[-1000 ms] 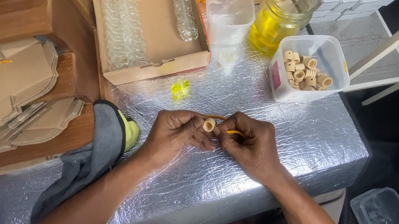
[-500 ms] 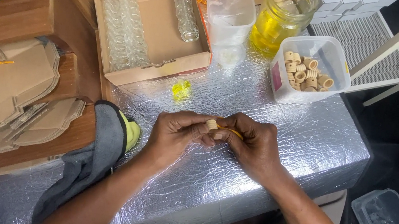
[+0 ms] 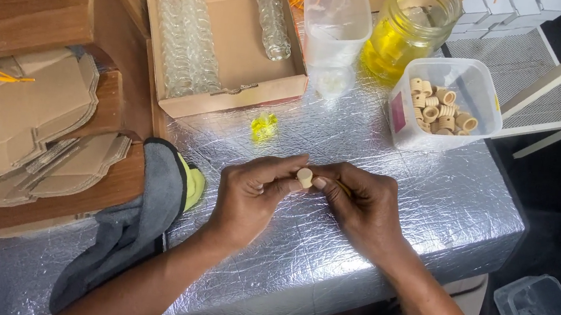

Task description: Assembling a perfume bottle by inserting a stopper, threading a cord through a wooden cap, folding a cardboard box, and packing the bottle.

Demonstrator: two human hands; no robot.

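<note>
Left hand: fingertips pinched on small beige cork stopper.
Right hand: fingers pressed together, touching stopper from 3 o'clock.
Stopper: worktop centre, held just above silver foil-covered worktop.
12 o'clock: open cardboard box of clear glass vials.
2 o'clock: clear plastic tub of cork stoppers.
9 o'clock: grey cloth.

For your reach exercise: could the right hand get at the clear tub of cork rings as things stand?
Probably yes: the right hand shares a cork ring with the left hand, but bare foil lies between it and the open-topped tub.
</note>
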